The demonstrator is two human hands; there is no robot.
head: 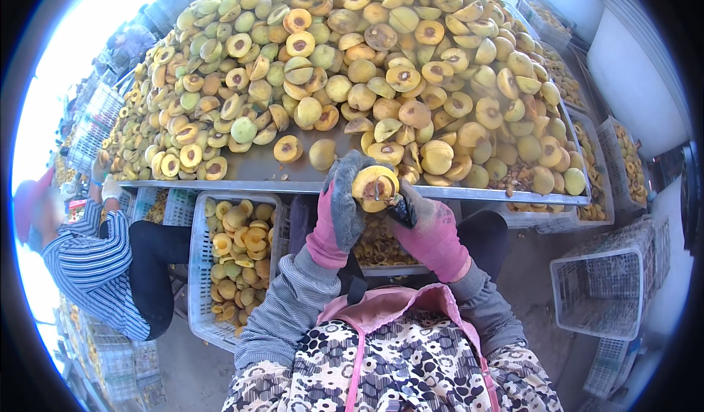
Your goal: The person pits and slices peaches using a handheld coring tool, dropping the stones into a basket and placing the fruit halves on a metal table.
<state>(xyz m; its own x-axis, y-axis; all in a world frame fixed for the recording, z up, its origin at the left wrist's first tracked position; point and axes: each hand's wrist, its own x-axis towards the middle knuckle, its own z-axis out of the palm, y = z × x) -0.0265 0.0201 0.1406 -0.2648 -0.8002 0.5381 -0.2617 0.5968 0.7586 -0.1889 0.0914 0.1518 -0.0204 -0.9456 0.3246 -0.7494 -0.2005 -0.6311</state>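
My left hand [344, 208], in a pink and grey work glove, holds a halved yellow peach [364, 185] with its cut face up. In my right hand [432, 229], gloved the same way, is a pitting tool with a dark handle [404, 207]. Its curved metal loop [391, 179] lies against the cut face of the peach half. Both hands are just over the near edge of a metal table [253, 165]. On that table is a large heap of halved peaches [308, 82], several with brown pits or hollows showing.
A white plastic crate [193, 280] of peach halves stands left of my legs. Below my hands sits another crate [385, 270] with fruit pieces. An unfilled crate [597, 294] lies tipped at right. A person in a striped shirt [91, 258] sits at far left by the table.
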